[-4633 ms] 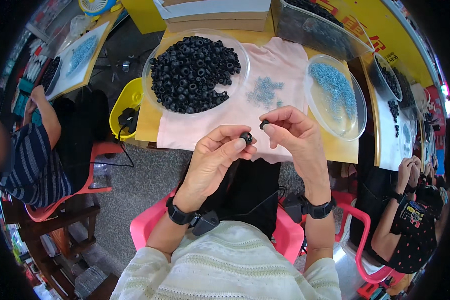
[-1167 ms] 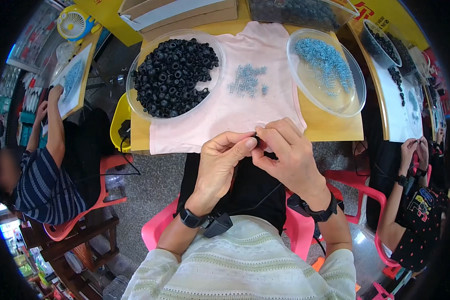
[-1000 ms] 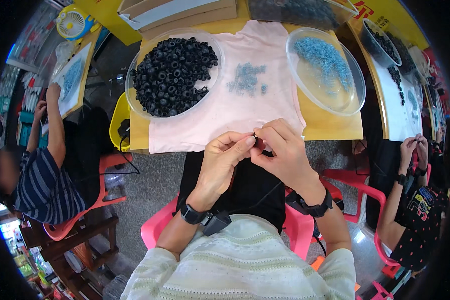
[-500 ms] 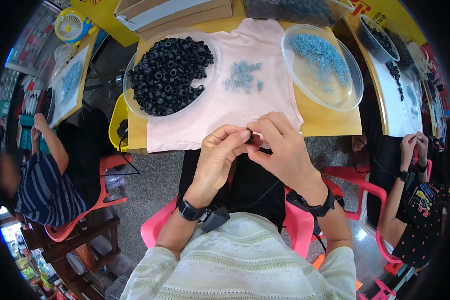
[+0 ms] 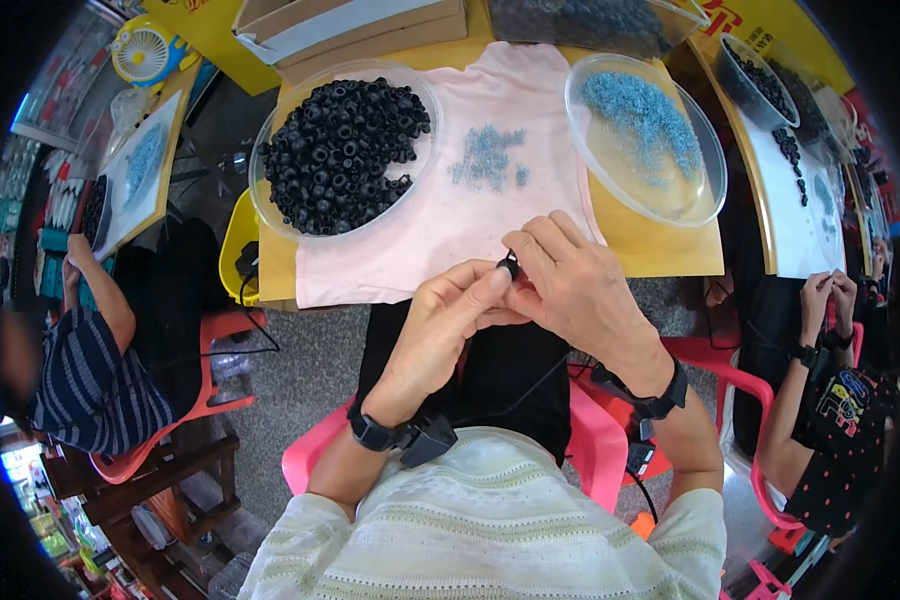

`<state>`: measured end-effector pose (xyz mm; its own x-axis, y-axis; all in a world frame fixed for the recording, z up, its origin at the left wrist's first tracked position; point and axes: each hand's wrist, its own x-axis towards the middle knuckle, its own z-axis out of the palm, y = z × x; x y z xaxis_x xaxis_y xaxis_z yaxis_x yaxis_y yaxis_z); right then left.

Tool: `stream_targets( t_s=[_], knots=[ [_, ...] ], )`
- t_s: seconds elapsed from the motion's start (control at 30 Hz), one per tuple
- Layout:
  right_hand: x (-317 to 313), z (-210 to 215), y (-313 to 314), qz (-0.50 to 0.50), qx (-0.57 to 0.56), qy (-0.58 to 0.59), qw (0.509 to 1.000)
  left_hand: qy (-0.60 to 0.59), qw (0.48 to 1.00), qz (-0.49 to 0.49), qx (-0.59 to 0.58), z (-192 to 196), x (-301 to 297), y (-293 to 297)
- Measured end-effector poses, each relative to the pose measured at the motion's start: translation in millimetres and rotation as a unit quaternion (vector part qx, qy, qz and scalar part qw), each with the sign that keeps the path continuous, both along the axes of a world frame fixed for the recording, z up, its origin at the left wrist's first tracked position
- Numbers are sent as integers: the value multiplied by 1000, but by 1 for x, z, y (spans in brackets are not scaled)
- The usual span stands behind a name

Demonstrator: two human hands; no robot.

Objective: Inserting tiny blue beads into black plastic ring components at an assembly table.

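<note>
— Between your fingertips, what is that?

— Between both sets of fingertips sits a small black ring (image 5: pixel 510 265). My left hand (image 5: pixel 448 322) pinches it from below with thumb and forefinger pressed together on it, and my right hand (image 5: pixel 573 285) closes on it from above, its fingers curled over the same piece. Both hands touch each other there, just at the near edge of the pink cloth (image 5: pixel 450 215). Whether something else is tucked inside the ring I cannot tell; it is too small.

— And where are your hands against the table?

— They hover over my lap, just in front of the yellow table (image 5: pixel 660 250), with the cloth spread across its middle. A little heap of pale blue bits (image 5: pixel 485 165) lies on the cloth, well apart from my fingers.

— What stands to either side?

— On my left, a clear round dish (image 5: pixel 270 215) holds a pile of black rings (image 5: pixel 340 150). On my right, another clear dish (image 5: pixel 700 190) holds more of the pale blue pieces (image 5: pixel 642 115). Black bands sit on both wrists, with a thin cable running from the right one.

— Anyone near you?

— A person in a striped shirt (image 5: pixel 90 375) sits at my left, and another person's hands (image 5: pixel 828 300) work at the right edge.
</note>
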<state>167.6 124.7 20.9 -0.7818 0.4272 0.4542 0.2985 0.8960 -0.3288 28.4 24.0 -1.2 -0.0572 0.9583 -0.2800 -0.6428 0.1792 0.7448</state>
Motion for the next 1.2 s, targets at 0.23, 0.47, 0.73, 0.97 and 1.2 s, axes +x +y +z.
stream_targets(
  t_s=[0.23,0.47,0.73,0.97,1.2],
  knots=[
    [-1,-10,-3,28,22,-15,999,43,999,-5,13,-1,1,-7],
    [2,-33,-30,62,-22,-33,997,78,996,-27,-41,-15,-2,-35],
    [9,-37,-57,47,-65,-40,996,81,990,-103,-59,-13,-10,-51],
    [23,-64,-76,11,-87,-33,996,60,984,-147,-82,-25,-5,-55],
    [0,9,-27,15,31,44,998,89,993,-41,60,17,-8,-23]
  ],
)
